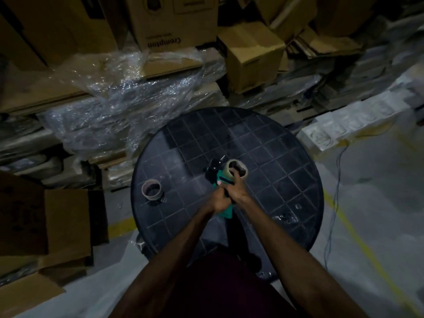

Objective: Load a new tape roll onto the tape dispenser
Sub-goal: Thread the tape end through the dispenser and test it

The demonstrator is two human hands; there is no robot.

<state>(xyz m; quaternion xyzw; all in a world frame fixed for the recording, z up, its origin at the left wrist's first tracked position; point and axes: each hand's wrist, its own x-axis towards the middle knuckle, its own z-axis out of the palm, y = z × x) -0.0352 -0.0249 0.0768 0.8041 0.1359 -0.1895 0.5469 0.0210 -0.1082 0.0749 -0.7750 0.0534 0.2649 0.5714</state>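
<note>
Over the middle of a round dark table (286, 157) I hold a teal and black tape dispenser (216, 173). My left hand (219, 200) is closed around its handle, the teal end sticking out below. My right hand (236, 189) grips a tape roll (237, 169) that sits at the dispenser's right side, at the hub; whether it is fully seated on the hub I cannot tell. A brownish cardboard ring (151, 189), like a bare tape core, stands on the table's left part, apart from both hands.
Stacked cardboard boxes (176, 21) and crumpled clear plastic wrap (128, 88) lie behind the table. An open box (55, 223) stands on the floor at left. White foam pieces (348, 125) and a thin cable (337, 180) lie at right, by a yellow floor line (367, 251).
</note>
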